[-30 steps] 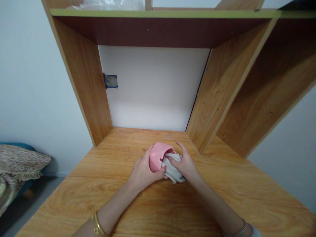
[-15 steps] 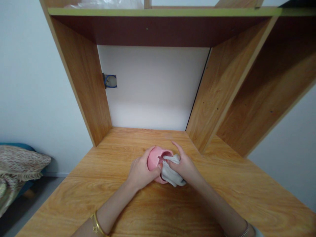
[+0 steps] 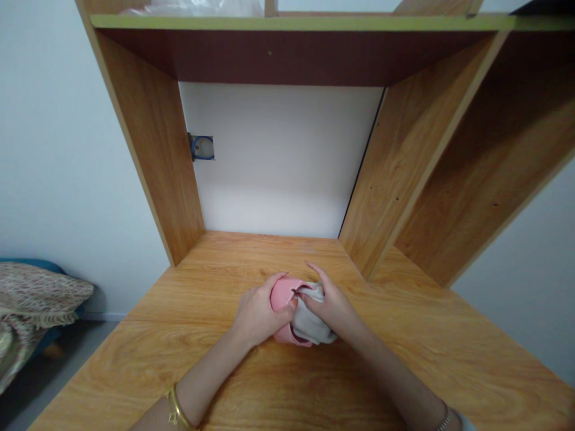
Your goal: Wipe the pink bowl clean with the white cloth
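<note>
A small pink bowl (image 3: 281, 294) is tilted on its side just above the wooden desk (image 3: 179, 335), its mouth turned toward me. My left hand (image 3: 258, 312) wraps round its left side and rim. My right hand (image 3: 330, 308) presses a crumpled grey-white cloth (image 3: 308, 323) into the bowl's mouth, fingers closed on the cloth. Most of the bowl's inside is hidden by the cloth and my fingers.
The desk sits in a wooden shelf unit with side panels (image 3: 153, 149) left and right and a shelf (image 3: 287, 24) overhead. A wall opening with blue cable (image 3: 201, 147) shows at the back left. A patterned blanket (image 3: 31, 299) lies at far left.
The bowl has turned and dropped lower toward the desk, showing less pink. The cloth has been pushed further into its mouth, and both hands have shifted slightly toward me.
</note>
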